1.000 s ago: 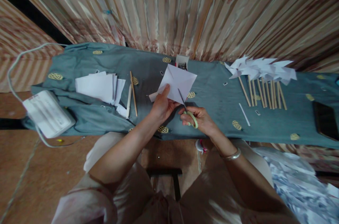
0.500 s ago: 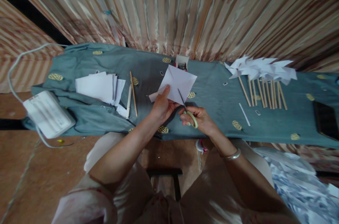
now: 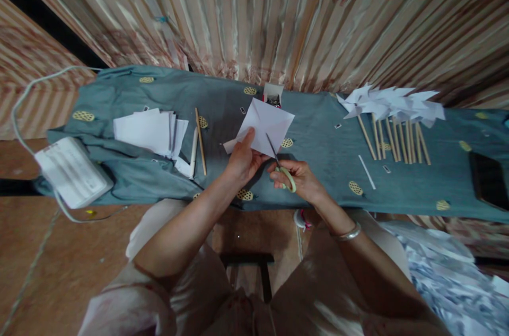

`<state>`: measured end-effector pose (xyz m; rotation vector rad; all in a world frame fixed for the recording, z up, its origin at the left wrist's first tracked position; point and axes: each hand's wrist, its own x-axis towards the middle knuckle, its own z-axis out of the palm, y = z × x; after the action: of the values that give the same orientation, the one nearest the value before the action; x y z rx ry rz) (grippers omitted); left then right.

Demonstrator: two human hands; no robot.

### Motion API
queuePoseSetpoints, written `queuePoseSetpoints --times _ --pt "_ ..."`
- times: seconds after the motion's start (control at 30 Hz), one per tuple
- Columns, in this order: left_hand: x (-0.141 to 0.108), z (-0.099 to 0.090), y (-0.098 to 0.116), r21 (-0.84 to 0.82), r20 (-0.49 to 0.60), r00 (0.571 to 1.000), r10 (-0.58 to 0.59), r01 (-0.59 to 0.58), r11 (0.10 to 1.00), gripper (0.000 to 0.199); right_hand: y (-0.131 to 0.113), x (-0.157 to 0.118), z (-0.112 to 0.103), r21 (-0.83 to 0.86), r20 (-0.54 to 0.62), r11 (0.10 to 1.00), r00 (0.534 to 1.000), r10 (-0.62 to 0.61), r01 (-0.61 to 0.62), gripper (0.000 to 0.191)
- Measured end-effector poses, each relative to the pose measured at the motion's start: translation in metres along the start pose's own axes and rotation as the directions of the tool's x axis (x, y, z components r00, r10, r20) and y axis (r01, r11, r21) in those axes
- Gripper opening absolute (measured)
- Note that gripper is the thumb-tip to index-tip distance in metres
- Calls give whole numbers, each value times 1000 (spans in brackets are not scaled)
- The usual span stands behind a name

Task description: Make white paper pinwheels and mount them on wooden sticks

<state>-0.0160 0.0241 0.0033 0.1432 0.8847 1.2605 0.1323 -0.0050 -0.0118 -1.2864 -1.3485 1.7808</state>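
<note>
My left hand (image 3: 243,160) pinches a square sheet of white paper (image 3: 274,120) near its left and lower edges, thumb on top. Crease lines run across the sheet. In my right hand (image 3: 296,177) is a pair of scissors (image 3: 287,179) with light green handles. Their blade lies over the lower right part of the paper, pointing up and left toward its middle. Just behind the sheet stands a small open box (image 3: 273,90) with dark, shiny contents too small to make out.
White paper pinwheels (image 3: 392,103) on wooden sticks lie in a row at right, near a dark phone (image 3: 488,179). To the left are stacked paper sheets (image 3: 143,130), a wooden stick (image 3: 201,141), a white stick-like thing (image 3: 193,153) and a white power strip (image 3: 75,171). A paper strip (image 3: 366,172) lies right.
Almost nothing differs. The paper and scissors have shifted very slightly to the left, and both hands keep their hold.
</note>
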Motion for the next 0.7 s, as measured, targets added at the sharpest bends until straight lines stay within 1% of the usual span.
queuePoseSetpoints --times 0.5,0.7 --pt "1 -2 -1 -21 4 1000 7 -7 1000 22 5 2 -1 16 -6 1000 1000 -24 24 49" --pt "2 -3 -1 -10 2 1000 0 0 1000 18 3 1 0 2 -7 1000 1000 -28 28 50"
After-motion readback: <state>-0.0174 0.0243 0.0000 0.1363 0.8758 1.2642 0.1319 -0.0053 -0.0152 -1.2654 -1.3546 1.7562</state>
